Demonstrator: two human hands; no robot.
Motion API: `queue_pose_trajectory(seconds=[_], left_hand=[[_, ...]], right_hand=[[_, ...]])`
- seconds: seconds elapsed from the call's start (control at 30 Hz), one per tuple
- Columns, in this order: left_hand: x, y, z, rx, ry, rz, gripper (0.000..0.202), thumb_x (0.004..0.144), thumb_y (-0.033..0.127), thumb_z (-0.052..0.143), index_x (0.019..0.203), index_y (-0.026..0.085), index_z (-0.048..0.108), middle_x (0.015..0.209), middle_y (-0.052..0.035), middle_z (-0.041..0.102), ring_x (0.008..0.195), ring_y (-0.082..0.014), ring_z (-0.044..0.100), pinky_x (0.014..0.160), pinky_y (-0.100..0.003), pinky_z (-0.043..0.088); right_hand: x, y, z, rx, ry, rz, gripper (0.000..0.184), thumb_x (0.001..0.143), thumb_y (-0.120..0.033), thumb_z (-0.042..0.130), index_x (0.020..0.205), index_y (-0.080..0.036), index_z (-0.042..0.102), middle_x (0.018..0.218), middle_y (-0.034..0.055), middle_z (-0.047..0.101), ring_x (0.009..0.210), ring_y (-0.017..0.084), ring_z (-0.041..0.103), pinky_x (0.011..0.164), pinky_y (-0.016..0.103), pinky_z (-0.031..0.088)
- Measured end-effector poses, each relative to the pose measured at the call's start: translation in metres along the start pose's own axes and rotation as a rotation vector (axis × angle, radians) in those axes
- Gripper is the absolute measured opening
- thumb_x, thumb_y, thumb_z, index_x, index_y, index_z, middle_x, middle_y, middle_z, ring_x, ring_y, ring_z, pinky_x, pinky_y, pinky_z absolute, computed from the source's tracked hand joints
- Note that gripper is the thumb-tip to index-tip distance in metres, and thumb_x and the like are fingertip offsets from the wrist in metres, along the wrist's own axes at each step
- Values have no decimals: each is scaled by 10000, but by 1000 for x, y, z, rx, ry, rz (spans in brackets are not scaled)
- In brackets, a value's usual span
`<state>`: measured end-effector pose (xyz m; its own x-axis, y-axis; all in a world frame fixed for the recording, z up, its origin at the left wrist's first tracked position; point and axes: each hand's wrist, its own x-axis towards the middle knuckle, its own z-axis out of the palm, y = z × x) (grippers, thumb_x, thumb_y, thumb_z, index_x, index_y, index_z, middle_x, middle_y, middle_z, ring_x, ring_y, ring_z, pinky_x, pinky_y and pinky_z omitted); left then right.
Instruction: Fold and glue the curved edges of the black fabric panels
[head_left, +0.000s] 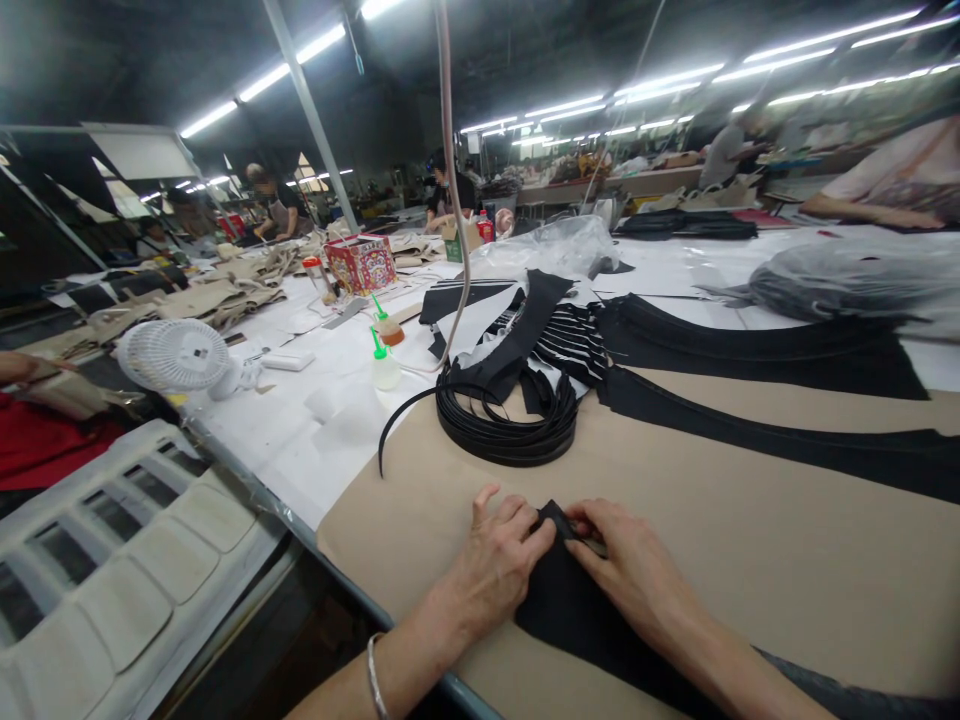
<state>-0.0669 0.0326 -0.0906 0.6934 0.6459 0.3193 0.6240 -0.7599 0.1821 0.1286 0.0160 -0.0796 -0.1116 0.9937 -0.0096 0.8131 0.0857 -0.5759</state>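
My left hand (499, 555) lies on the brown paper sheet (750, 540) with its fingers pressed on the corner of a black fabric piece (570, 610). My right hand (630, 565) pinches the same corner from the other side, fingers closed on its edge. The fabric runs back under both forearms toward me. Just beyond my hands sits a coil of black strap (510, 425) with one loose end curving out to the left.
Long black fabric strips (757, 425) and a striped piece (574, 340) lie further back. Two glue bottles with green tips (385, 362), a white fan (176, 355), a red box (361, 262) and plastic bags stand on the white table. Other people work at the far tables.
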Motion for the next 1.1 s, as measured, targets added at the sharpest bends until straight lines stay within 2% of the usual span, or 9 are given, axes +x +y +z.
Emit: queue_pose_trajectory(seconds=[0.23,0.43,0.57,0.63,0.77,0.97,1.1], left_hand=[[-1,0,4,24,69,-3,335,951,138,432,1240,257,554,1093,-43,620,1109,-196,512,1094,-449,141],[-2,0,5,57,73,10,354,959,137,407,1261,247,555,1099,-57,614,1119,-203,513,1097,-461,141],[-2,0,7,55,81,12,360,962,141,400,1268,249,554,1111,-56,618,1132,-205,511,1102,-463,140],[-2,0,7,53,81,8,351,962,142,402,1256,250,560,1106,-51,619,1131,-202,512,1105,-462,136],[-2,0,7,52,79,4,341,953,136,421,1240,253,565,1092,-44,621,1123,-196,514,1103,-456,140],[-2,-1,6,30,66,7,346,951,146,423,1249,252,564,1077,-49,627,1099,-205,522,1099,-471,145],[-2,-1,7,28,63,-1,338,941,147,445,1237,252,569,1079,-47,625,1099,-205,520,1102,-470,144]], right_hand=[[-10,0,7,-44,61,-22,194,828,-178,589,997,-236,666,1009,57,667,981,257,601,833,414,431],[-18,8,12,-116,146,-41,327,893,-285,529,1201,-278,639,1156,75,648,1077,277,590,855,460,475],[-25,18,15,-232,191,-156,384,942,-333,446,1282,-267,612,1335,90,590,1226,285,536,995,543,432],[-30,21,16,-282,174,-218,421,968,-347,395,1339,-260,573,1404,88,549,1287,286,498,1063,601,364],[-34,21,17,-318,83,-270,472,1005,-385,317,1418,-243,496,1476,87,472,1368,295,416,1104,675,269],[-29,21,12,-280,18,-220,501,1016,-425,288,1445,-234,465,1491,95,442,1389,288,384,1122,683,216],[-27,21,10,-299,-29,-235,508,1014,-425,307,1461,-223,440,1509,88,410,1409,280,346,1137,672,174]])
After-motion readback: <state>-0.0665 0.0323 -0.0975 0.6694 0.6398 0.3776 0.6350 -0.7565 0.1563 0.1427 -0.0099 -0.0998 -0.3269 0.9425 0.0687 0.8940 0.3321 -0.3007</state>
